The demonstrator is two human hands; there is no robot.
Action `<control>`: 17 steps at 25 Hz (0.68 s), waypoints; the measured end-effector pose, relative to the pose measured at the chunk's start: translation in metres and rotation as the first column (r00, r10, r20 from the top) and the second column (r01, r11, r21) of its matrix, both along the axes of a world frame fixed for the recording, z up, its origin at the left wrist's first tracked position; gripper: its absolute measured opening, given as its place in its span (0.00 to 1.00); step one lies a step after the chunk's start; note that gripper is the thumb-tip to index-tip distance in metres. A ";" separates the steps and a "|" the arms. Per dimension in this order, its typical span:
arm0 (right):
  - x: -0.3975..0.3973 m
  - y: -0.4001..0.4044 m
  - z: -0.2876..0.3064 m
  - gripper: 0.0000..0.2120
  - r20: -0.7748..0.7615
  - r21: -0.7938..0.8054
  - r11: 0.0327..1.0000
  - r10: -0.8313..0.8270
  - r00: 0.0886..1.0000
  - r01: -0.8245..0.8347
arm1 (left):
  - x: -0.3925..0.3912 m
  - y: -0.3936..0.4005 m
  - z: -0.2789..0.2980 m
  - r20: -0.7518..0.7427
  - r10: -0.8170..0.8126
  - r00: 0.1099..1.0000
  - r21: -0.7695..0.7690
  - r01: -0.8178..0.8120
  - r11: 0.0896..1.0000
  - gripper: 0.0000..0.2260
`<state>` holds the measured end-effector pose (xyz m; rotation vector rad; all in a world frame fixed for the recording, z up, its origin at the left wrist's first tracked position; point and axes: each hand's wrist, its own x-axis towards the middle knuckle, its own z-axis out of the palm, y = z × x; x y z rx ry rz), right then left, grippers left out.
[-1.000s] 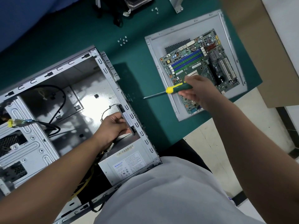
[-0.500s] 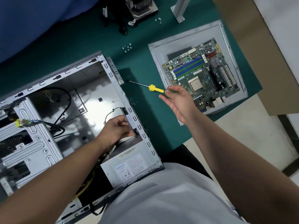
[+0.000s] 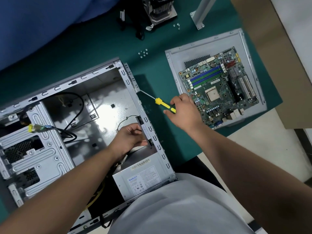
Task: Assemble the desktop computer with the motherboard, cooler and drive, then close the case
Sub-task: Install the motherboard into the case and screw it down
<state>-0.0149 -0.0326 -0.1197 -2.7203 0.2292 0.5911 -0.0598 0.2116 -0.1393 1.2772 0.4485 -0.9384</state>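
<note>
The open grey computer case (image 3: pixel 94 74) lies on its side on the green table. Inside it, my left hand (image 3: pixel 129 139) grips a black fan (image 3: pixel 146 131) held against the case's rear wall. My right hand (image 3: pixel 184 112) holds the handle of a yellow and green screwdriver (image 3: pixel 162 103); its metal tip touches the outside of the rear wall. The motherboard (image 3: pixel 217 86) lies on the grey side panel (image 3: pixel 175 65) to the right. The cooler (image 3: pixel 160 9) stands at the far edge.
A power supply (image 3: pixel 143 180) sits in the case's near corner, with black cables (image 3: pixel 74 105) and a yellow-tagged connector (image 3: pixel 33 128) to the left. Loose screws (image 3: pixel 143 53) lie between case and panel, and more screws (image 3: pixel 176 26) beside a white post (image 3: pixel 200 16). A cardboard sheet (image 3: pixel 270 48) lies at right.
My right hand carried the screwdriver from over the motherboard to the case's rear wall, turning its tip towards the case. My left hand stayed on the fan.
</note>
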 end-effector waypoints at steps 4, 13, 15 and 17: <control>0.029 0.002 0.000 0.23 -0.010 0.102 0.994 -0.036 0.999 0.037 | 0.001 -0.001 0.001 -0.021 -0.019 1.000 0.011 0.019 1.000 0.07; 0.181 0.039 0.003 0.12 0.105 0.154 0.988 -0.006 0.995 -0.010 | 0.000 -0.001 -0.001 -0.051 0.000 0.999 -0.032 -0.002 0.999 0.05; 0.204 0.049 0.003 0.12 0.118 0.143 0.990 -0.011 0.993 -0.006 | 0.000 -0.001 -0.001 -0.055 0.012 0.998 -0.039 -0.014 0.999 0.06; 0.216 0.056 0.002 0.10 0.107 0.153 0.988 -0.028 0.994 0.011 | 0.001 0.000 -0.002 -0.060 0.014 0.998 -0.045 -0.017 0.999 0.08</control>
